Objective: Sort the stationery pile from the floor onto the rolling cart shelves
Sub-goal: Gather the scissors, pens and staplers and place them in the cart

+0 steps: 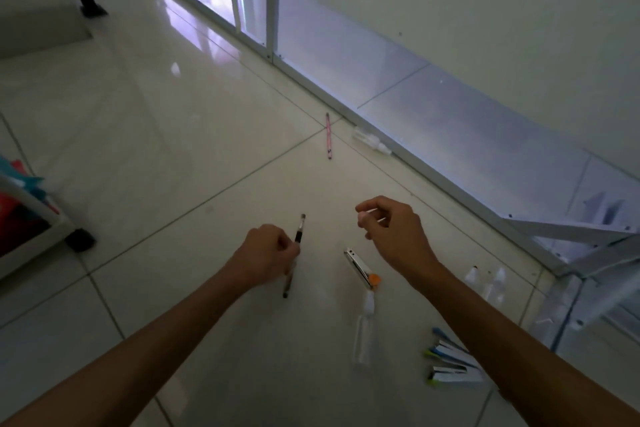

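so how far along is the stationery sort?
Done: coloured items already sit on the cart. In hand: left hand grips a black pen; right hand pinches something small and pale. Left on the floor: pink pencil, stapler, clear bottle, sticky-note pads.

Both forearms bare, no sleeves or jewellery.

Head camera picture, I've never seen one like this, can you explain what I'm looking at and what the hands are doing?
The camera sits on a person's head, looking down at their own arms and a tiled floor. The left hand grips a dark pen. The right hand pinches something small and pale; what it is, I cannot tell. On the floor lie a pink pencil, a metal stapler, a clear bottle and small notepads. A cart's corner shows at left.
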